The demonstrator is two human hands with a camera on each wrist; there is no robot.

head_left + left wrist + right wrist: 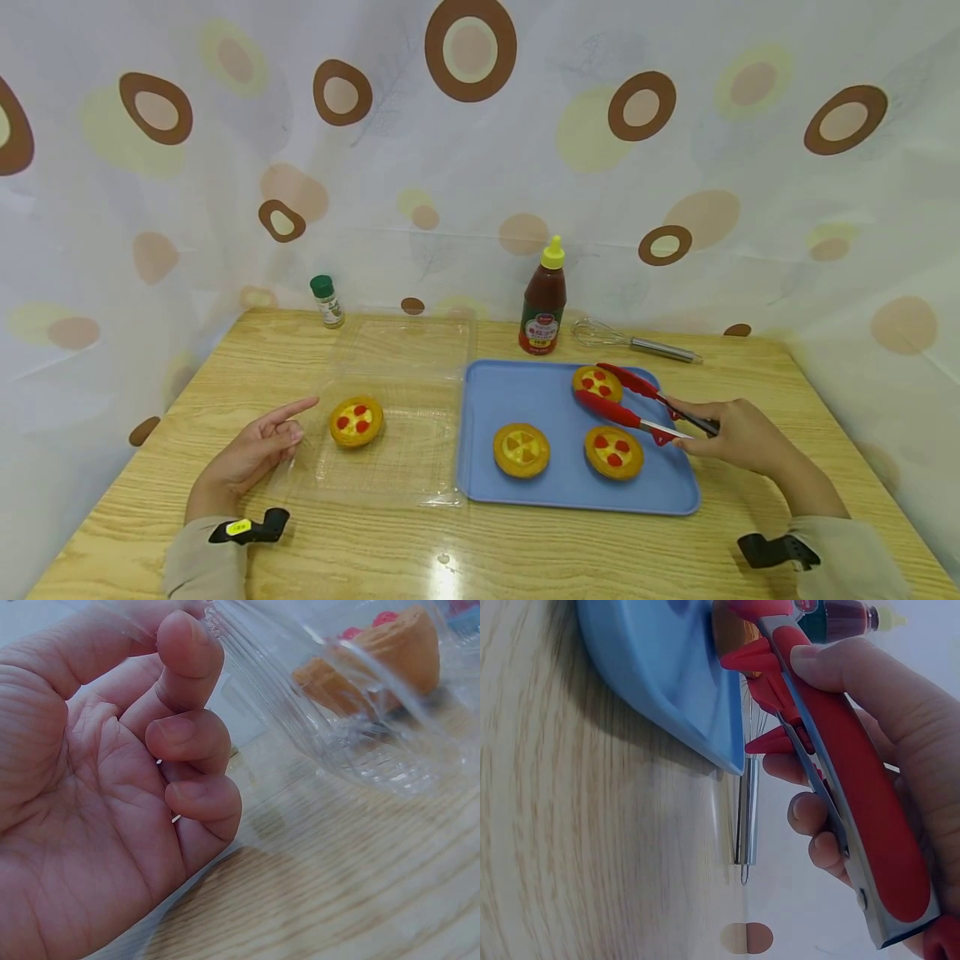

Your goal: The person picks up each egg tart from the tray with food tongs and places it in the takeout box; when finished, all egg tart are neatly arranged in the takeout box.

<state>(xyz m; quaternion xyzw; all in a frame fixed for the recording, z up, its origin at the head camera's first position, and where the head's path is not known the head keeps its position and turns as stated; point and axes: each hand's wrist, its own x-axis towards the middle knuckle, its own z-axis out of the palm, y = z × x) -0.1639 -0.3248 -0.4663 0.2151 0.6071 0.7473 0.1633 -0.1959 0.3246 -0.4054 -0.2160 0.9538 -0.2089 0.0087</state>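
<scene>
My right hand (pixel 738 429) grips red-tipped tongs (pixel 855 780). The tongs' red tips stand on either side of a tart (pixel 597 382) with red toppings, at the back right of the blue tray (pixel 487 400). A second red-topped tart (pixel 613 453) and a tart with yellow wedges (pixel 521 451) sit further forward on the tray. At the left, my left hand (pixel 251 454) holds the near-left rim of a clear plastic container (pixel 408 442), other fingers loosely curled in the left wrist view. Inside the container lies another red-topped tart (pixel 356 422).
Behind the tray stand a sauce bottle (pixel 543 304) with a yellow cap and, lying flat, a whisk (pixel 637 342). The container's clear lid (pixel 401 342) is folded back. A green-capped shaker (pixel 327 302) stands at the back left by the patterned curtain (pixel 450 167).
</scene>
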